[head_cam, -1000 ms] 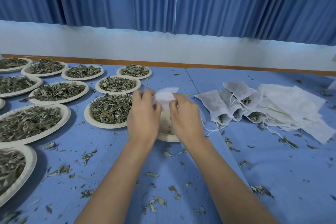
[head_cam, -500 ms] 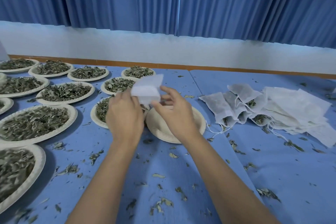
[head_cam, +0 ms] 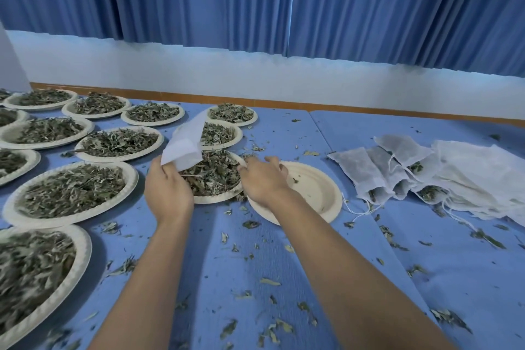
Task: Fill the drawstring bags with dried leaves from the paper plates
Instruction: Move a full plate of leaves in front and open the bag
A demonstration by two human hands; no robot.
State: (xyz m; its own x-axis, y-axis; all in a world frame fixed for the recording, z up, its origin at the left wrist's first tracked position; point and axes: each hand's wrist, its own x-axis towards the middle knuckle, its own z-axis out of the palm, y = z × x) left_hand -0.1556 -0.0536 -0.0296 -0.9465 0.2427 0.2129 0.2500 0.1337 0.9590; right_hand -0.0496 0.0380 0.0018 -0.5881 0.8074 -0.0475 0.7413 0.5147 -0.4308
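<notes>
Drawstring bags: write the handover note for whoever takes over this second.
Left hand: grips a white bag, seemingly unfilled, above the nearest leaf plate.
Right hand: open, fingers at that plate's leaves, nothing plainly held.
An emptied plate lies just right of it, partly under the right hand.
Done: several filled bags lie further right, beside a stack of flat bags.
Left: fill the held bag and probably close it, then go on through the full plates on the left.
</notes>
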